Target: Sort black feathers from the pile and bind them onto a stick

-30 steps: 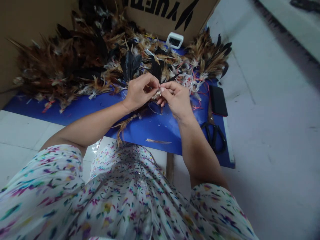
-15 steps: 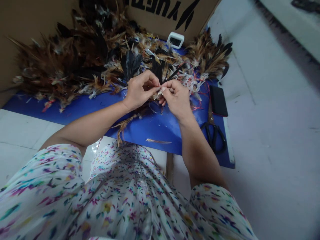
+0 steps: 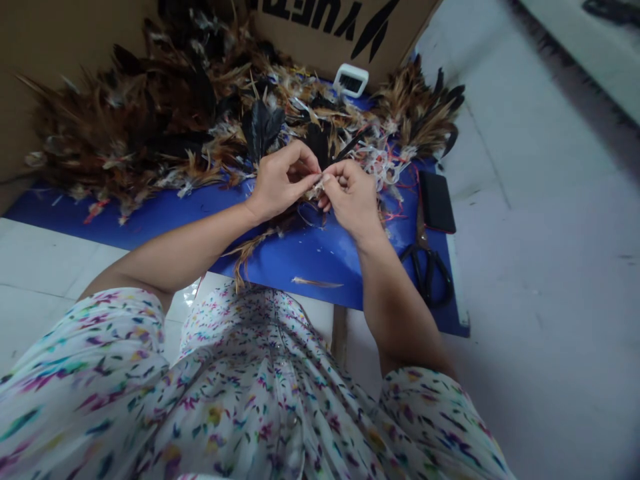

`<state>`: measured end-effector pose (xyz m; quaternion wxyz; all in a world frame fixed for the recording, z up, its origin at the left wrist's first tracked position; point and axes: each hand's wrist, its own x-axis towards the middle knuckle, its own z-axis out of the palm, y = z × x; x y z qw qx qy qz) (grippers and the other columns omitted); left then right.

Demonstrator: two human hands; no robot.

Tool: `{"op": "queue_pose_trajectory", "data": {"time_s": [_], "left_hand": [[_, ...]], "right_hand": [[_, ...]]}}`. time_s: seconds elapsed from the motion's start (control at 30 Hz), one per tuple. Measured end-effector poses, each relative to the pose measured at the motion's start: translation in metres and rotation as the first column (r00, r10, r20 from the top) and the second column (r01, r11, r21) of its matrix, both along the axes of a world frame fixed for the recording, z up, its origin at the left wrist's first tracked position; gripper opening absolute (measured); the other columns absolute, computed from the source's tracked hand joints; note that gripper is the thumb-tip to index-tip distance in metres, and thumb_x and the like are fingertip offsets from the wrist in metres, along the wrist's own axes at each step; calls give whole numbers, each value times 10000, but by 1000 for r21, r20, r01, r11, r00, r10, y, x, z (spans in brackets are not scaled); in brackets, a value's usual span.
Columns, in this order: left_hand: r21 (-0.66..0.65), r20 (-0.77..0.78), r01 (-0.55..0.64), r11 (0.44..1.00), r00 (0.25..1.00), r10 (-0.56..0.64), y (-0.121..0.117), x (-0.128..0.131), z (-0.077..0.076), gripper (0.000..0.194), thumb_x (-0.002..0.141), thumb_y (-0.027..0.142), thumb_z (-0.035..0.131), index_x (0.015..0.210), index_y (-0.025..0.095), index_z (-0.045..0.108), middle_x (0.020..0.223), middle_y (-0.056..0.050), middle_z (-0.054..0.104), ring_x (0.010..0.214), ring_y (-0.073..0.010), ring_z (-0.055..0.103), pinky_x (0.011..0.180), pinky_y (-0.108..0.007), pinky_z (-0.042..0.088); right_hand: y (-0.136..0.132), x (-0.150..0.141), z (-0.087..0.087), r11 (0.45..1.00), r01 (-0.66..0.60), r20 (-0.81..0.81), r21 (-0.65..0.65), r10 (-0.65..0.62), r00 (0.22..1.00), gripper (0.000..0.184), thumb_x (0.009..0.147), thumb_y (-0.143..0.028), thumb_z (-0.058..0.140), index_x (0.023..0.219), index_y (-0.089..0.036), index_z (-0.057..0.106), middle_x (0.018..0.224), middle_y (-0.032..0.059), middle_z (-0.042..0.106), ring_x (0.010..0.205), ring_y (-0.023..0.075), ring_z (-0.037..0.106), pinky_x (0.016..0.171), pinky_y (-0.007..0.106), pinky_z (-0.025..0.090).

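Left hand (image 3: 280, 183) and right hand (image 3: 354, 200) are closed at the fingertips, gripping pale feather quills (image 3: 314, 193) between them, presumably for steadiness. Beyond, a feather heap (image 3: 125, 127) fronts the printed carton (image 3: 320, 50); black-handled scissors (image 3: 429, 277) lie beside the right forearm (image 3: 400, 303), apparently within reach.

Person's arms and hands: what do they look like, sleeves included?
Left hand and right hand are bare; no gloves or watch visible. Forearms uncovered below white sleeves printed with small magenta, green, blue and yellow flecks.
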<state>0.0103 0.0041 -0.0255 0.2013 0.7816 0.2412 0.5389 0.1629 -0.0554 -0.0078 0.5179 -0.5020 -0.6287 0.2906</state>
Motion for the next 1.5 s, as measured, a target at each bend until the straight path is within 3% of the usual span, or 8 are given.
{"op": "queue_pose_trajectory", "data": {"time_s": [0.23, 0.47, 0.7, 1.2, 1.5], "left_hand": [[-4, 14, 3, 1000, 1000, -3, -5, -1, 6, 324, 877, 548, 612, 876, 224, 590, 819, -4, 679, 800, -158, 712, 643, -284, 575], [-10, 11, -1, 1000, 1000, 1, -7, -1, 7, 284, 873, 492, 642, 852, 214, 587, 813, -4, 678, 750, -146, 695, 624, -277, 564], [-1, -6, 1, 1000, 1000, -1, -8, -1, 8, 286, 879, 495, 630, 852, 213, 593, 807, 1, 667, 765, -155, 703, 621, -284, 566], [-26, 3, 20, 999, 1000, -20, -7, -1, 9, 327, 868, 536, 630, 837, 215, 580, 803, -4, 669, 725, -148, 678, 623, -301, 563], [-51, -15, 15, 999, 1000, -15, -6, -1, 6, 311, 873, 529, 626, 859, 219, 606, 844, -19, 682, 866, -192, 702, 727, -343, 577]], "right_hand": [[1, 1, -1, 999, -33, -9, -25, 33, 999, 165, 935, -397, 567, 902, -236, 563, 619, -50, 566, 510, 91, 580, 485, 214, 495], [-2, 0, 2, 1000, 17, 57, 9, -18, 998, 150, 934, -350, 557, 850, -227, 541, 609, -56, 555, 492, 87, 565, 505, 229, 489], [-5, 0, 5, 998, 53, 128, 24, -55, 990, 126, 933, -300, 551, 840, -220, 527, 594, -70, 524, 485, 78, 550, 536, 238, 475], [-4, -2, 3, 998, 61, 120, 27, -64, 991, 110, 927, -285, 543, 842, -220, 516, 606, -72, 517, 515, 77, 559, 559, 231, 476], [-5, -1, 3, 997, 69, 129, 23, -71, 989, 97, 921, -265, 549, 835, -228, 525, 601, -69, 501, 531, 89, 567, 584, 245, 499]]}}
